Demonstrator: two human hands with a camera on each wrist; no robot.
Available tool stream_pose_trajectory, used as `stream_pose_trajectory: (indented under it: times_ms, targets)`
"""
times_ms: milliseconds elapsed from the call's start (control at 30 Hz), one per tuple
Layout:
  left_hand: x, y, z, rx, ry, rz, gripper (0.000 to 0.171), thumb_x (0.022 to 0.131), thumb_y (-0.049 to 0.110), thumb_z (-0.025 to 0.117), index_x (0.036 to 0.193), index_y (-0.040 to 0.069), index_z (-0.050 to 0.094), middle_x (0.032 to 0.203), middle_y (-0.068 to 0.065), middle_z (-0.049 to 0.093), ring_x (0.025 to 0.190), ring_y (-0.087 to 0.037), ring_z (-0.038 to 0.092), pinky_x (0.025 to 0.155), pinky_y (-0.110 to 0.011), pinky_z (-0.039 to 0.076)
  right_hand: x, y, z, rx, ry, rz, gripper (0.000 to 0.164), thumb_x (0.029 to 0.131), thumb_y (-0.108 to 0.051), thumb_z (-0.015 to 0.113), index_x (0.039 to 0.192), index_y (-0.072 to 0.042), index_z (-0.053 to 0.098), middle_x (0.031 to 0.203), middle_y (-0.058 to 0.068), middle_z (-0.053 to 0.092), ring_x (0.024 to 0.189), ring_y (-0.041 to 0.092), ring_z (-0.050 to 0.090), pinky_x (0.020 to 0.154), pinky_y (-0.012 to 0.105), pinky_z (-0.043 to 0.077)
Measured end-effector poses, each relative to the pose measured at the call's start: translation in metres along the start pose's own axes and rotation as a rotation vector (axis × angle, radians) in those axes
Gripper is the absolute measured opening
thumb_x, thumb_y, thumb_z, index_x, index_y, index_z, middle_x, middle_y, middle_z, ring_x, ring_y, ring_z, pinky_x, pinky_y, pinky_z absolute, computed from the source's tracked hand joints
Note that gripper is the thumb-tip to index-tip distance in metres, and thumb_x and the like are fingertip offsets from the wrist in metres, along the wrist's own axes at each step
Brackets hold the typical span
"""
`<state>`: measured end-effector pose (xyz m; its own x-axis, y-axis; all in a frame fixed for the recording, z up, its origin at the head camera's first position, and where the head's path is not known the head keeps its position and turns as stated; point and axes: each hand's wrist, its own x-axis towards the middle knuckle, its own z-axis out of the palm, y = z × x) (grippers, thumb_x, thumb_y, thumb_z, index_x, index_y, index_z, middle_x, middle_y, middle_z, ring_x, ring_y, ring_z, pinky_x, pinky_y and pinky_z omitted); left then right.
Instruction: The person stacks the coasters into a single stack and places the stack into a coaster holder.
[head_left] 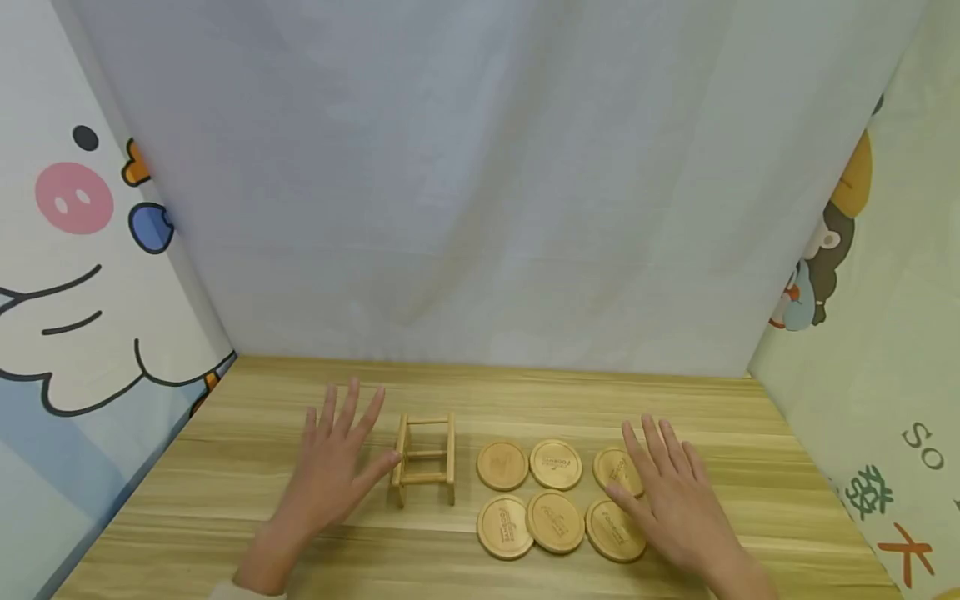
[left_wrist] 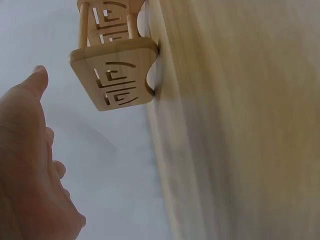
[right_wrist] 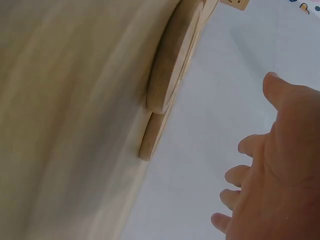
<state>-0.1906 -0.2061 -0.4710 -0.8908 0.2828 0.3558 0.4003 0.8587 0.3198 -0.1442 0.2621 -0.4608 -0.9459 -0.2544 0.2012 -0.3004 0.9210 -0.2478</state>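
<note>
My left hand (head_left: 330,471) is spread with straight fingers just left of a small wooden rack (head_left: 426,478); its thumb overlaps the rack's left side in the head view. In the left wrist view the rack (left_wrist: 114,75) shows cut-out side panels joined by round rods. Several round wooden coasters lie flat in two rows, among them a plain-faced one (head_left: 502,466) and an engraved one (head_left: 556,522). My right hand (head_left: 671,504), fingers spread and holding nothing, hovers at the right end of the rows, partly covering the rightmost coasters (head_left: 615,531). Coaster edges (right_wrist: 172,60) show beside it in the right wrist view.
The wood-grain table (head_left: 420,567) carries the rack and coasters. A pale curtain (head_left: 480,183) hangs behind its far edge. Cartoon-printed sheets flank it, one at the left (head_left: 97,333) and one at the right (head_left: 862,350).
</note>
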Motion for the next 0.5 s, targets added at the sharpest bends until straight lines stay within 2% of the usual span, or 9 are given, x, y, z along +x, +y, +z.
stream_pose_trajectory:
  times_ms: [200,500]
  targets:
    - [-0.002,0.002,0.012,-0.1,0.014,0.01,0.088,0.11,0.049,0.064,0.178,0.01,0.025,0.181,-0.027,0.017,0.166,-0.056,0.012,0.13,-0.078,0.013,-0.006,0.001,0.004,0.007,0.034,-0.031,0.085,0.111,-0.049,0.065,0.175,-0.004,0.032,0.182,0.025,0.02,0.167,0.05,0.019,0.128,0.074,0.021]
    - [-0.003,0.005,0.02,-0.241,-0.003,-0.02,0.089,0.11,0.044,0.066,0.177,0.005,0.022,0.183,-0.024,0.012,0.167,-0.054,0.008,0.133,-0.072,0.01,-0.013,0.002,0.008,0.021,0.058,-0.053,0.086,0.111,-0.051,0.064,0.176,-0.005,0.03,0.182,0.024,0.02,0.166,0.05,0.022,0.127,0.072,0.023]
